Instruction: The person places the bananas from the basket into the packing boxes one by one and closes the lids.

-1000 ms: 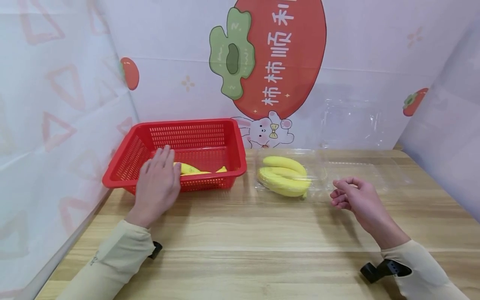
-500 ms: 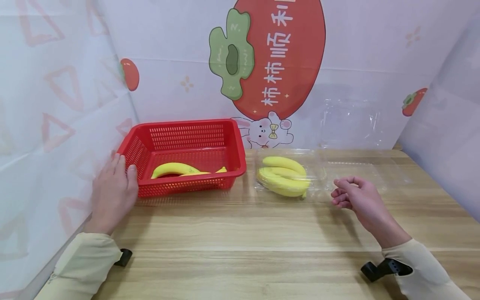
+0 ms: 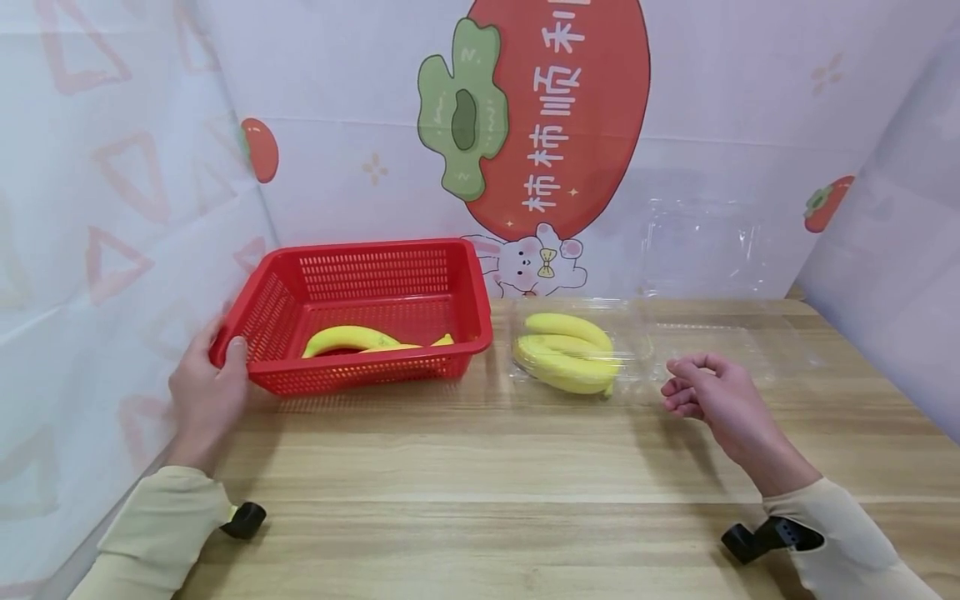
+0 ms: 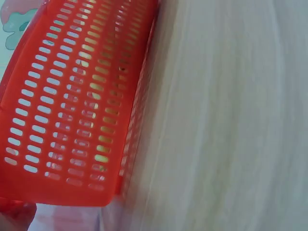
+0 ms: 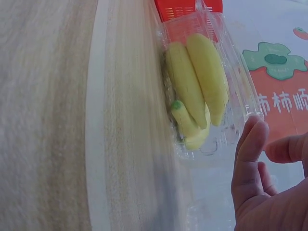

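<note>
My left hand (image 3: 206, 396) grips the left end of a red perforated plastic basket (image 3: 315, 380), thumb at the rim's front corner, the other fingers mostly hidden behind it. Yellow bananas (image 3: 348, 337) lie inside, partly hidden by the front wall. In the left wrist view the basket wall (image 4: 62, 110) fills the left side, with a fingertip at its lower corner. Several bananas (image 3: 573, 375) lie in a clear plastic container (image 3: 633, 312) right of the basket. My right hand (image 3: 708, 404) hovers just right of that container, fingers loosely bent, with nothing in them.
Clear plastic packaging (image 3: 705, 342) extends to the right beyond the bananas, with a clear panel (image 3: 705, 250) standing upright behind it. Printed white cloth (image 3: 337, 150) closes off the back and both sides of the wooden table (image 3: 480, 500).
My left hand has moved left from over the basket's front edge and taken hold of its left end. The basket's near-left corner now shows. My right hand stays nearly still.
</note>
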Demonstrator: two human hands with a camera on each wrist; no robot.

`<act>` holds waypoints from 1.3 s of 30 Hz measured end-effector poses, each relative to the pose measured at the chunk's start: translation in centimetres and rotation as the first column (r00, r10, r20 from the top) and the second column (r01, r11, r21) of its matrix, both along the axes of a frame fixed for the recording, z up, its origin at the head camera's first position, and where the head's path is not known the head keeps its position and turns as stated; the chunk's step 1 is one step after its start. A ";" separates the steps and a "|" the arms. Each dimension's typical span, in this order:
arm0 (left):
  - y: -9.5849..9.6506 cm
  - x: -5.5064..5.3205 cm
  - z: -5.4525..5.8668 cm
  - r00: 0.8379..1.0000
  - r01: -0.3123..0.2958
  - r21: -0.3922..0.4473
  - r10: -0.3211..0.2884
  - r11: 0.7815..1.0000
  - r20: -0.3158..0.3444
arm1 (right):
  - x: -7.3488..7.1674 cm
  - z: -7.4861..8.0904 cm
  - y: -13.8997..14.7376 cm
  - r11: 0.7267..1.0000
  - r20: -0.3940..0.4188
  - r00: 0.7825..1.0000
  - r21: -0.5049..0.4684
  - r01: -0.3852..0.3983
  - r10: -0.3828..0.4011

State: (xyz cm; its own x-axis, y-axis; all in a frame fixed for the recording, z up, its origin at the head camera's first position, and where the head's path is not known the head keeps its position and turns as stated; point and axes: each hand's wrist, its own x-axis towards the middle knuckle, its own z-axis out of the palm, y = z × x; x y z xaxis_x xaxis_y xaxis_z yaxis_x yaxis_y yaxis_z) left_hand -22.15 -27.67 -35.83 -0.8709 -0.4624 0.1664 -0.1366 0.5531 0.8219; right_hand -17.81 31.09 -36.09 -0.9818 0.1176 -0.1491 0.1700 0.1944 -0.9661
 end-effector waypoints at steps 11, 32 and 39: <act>0.6 -0.3 -0.2 0.994 -0.103 0.315 0.107 0.943 0.006 | -0.2 -0.1 0.1 1.000 -0.001 1.000 -0.026 -0.005 0.005; 0.8 -0.4 -0.1 0.995 -0.101 0.254 0.100 0.962 0.016 | -0.3 2.3 0.7 0.986 -0.135 0.991 -0.164 -0.004 -0.018; 0.8 -0.4 -0.1 0.994 -0.106 0.256 0.105 0.961 0.020 | -1.2 3.5 -0.5 0.995 -0.147 0.989 -0.096 -0.032 0.017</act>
